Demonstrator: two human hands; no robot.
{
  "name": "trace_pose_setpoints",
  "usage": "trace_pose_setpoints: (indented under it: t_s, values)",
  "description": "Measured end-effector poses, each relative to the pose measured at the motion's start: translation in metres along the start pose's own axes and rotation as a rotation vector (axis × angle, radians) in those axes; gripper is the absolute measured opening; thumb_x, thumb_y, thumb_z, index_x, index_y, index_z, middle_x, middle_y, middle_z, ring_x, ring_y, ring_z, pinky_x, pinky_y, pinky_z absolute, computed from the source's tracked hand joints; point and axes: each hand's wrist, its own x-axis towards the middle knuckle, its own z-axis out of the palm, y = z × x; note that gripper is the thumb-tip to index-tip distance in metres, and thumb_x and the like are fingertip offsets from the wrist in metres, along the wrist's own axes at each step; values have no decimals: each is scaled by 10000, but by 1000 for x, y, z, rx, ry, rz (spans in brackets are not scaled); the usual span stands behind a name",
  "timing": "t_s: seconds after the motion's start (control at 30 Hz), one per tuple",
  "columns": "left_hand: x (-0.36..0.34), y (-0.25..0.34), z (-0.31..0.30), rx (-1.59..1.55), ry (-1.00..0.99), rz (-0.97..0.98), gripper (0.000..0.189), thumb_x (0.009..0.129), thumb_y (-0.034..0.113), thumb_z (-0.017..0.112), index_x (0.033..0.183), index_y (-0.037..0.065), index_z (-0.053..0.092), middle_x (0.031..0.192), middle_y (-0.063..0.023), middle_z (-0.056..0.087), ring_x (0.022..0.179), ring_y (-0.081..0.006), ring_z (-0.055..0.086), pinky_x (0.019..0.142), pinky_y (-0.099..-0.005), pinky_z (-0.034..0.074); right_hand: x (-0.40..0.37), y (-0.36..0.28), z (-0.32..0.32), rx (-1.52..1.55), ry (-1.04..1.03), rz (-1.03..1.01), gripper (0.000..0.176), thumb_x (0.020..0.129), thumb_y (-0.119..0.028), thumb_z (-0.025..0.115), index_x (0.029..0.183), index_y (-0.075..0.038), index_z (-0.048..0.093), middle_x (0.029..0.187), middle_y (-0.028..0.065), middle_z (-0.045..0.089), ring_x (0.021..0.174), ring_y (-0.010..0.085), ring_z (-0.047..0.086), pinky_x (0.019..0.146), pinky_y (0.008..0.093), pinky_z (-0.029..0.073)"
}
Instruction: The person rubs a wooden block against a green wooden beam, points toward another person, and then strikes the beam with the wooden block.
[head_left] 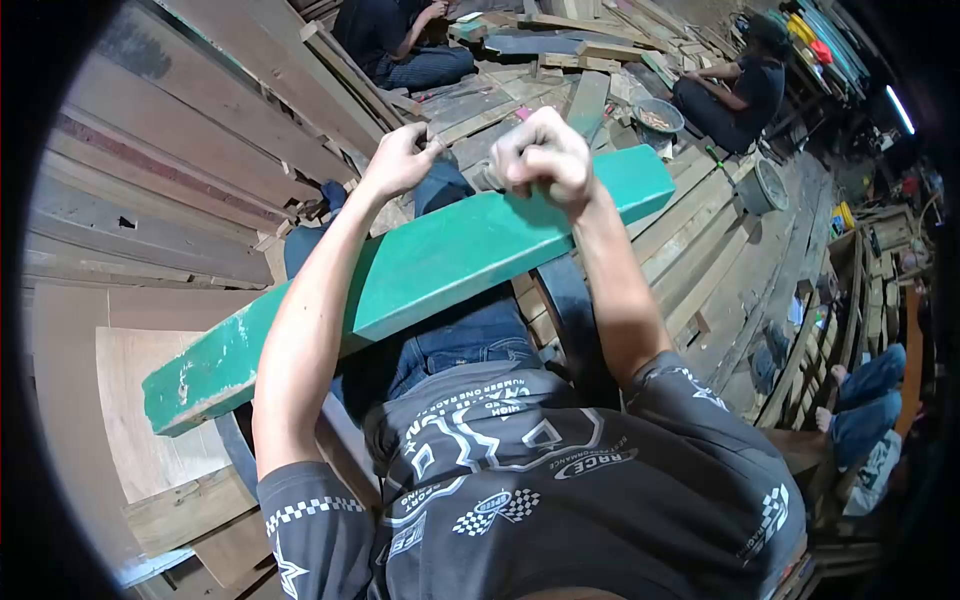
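Green-painted wood, a long thick beam point(430, 265), lying flat across the lap on blue jeans point(470, 340), with one end sticking out low to the left and the other end out to the upper right. Resting there most likely to stay put on the legs, with no desk under it and both hands free to work at the far top edge. Right hand point(545, 155) closed in a tight fist just at that edge, near the right end, gripping a small grey thing point(487, 178) poking out of the fist toward the left; too hidden to name. Left hand point(405, 158) close by, a little past the beam's edge, fingers bent and tips drawn toward the thumb; cannot tell whether holding anything. Both arms crossing over the beam from above, likely helping to keep it pressed down. Bare wooden planks point(170, 170) stacked on the left and spread over the floor. Farther off, a person in dark clothes point(400, 40) sitting low at the top, and another person point(735, 90) at the upper right, beside a round basin point(657, 118).
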Motion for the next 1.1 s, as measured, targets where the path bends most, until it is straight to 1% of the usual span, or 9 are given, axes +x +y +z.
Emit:
trace_pose_setpoints:
  t_s: [0.07, 0.17, 0.3, 0.43, 0.47, 0.6, 0.77, 0.97, 1.1]
  values:
    - [4, -5, 0, 67, -18, -49, 234, 901, 219, 634, 963, -5, 663, 854, -118, 692, 816, -177, 641, 763, -339, 506, -9, -13, 20, -98, 45, 1, 192, 633, -101, 602, 526, 24, 503, 499, 53, 492, 472, 112, 462, 469, 252, 315]
    - [0, -3, -3, 1, -5, -29, 332, 879, 288, 636, 968, -32, 637, 914, -249, 661, 878, -337, 662, 790, -420, 500, -13, -52, 29, -141, -112, -143, 218, 619, -89, 582, 490, 15, 441, 484, 56, 459, 468, 105, 423, 460, 284, 273]
    - [0, -2, -2, -2, -7, -5, 334, 876, 282, 623, 981, -35, 631, 934, -250, 659, 888, -344, 657, 796, -423, 498, -9, -37, 26, -124, -54, -64, 238, 587, -167, 576, 491, 18, 461, 476, 88, 446, 432, 187, 382, 464, 321, 280]
    - [0, 1, -2, -15, -26, -6, 320, 873, 271, 632, 963, -35, 621, 928, -248, 657, 885, -340, 655, 795, -420, 495, 5, 2, 8, 72, 107, 25, 205, 713, -107, 556, 609, 69, 573, 556, 101, 556, 467, 134, 492, 449, 266, 361]
    - [0, 0, -2, 98, 4, 12, 230, 897, 212, 642, 940, -14, 633, 864, -136, 683, 850, -184, 639, 793, -335, 492, 4, -1, 6, 100, 88, -20, 221, 697, -122, 558, 577, 63, 560, 531, 99, 540, 463, 139, 492, 449, 278, 359]
    - [-4, 7, -4, -23, -28, -55, 219, 909, 199, 636, 937, -18, 636, 842, -137, 685, 749, -200, 658, 691, -368, 514, -9, -42, 21, -175, -84, -119, 199, 614, -127, 543, 527, 50, 512, 506, 84, 517, 457, 139, 479, 454, 265, 344]
    - [-1, 1, -2, 68, -48, -38, 241, 911, 209, 627, 985, -19, 646, 894, -130, 697, 850, -209, 668, 767, -356, 520, -13, -59, 35, -208, -103, -123, 199, 640, -111, 602, 538, 32, 507, 497, 62, 478, 466, 118, 445, 472, 267, 319]
    - [-2, 0, -1, -34, -10, 10, 229, 896, 204, 641, 964, -14, 657, 857, -118, 705, 799, -189, 679, 735, -331, 526, 2, -9, 15, 73, 196, 43, 200, 699, -106, 556, 581, 55, 567, 534, 92, 544, 477, 135, 499, 467, 268, 371]
    - [-1, -6, 1, 2, -8, -7, 175, 903, 169, 618, 926, -3, 645, 805, -73, 686, 636, -124, 634, 578, -303, 504, -17, -50, 39, -108, 54, -172, 151, 601, -93, 553, 538, 41, 522, 506, 75, 510, 466, 139, 484, 463, 275, 336]
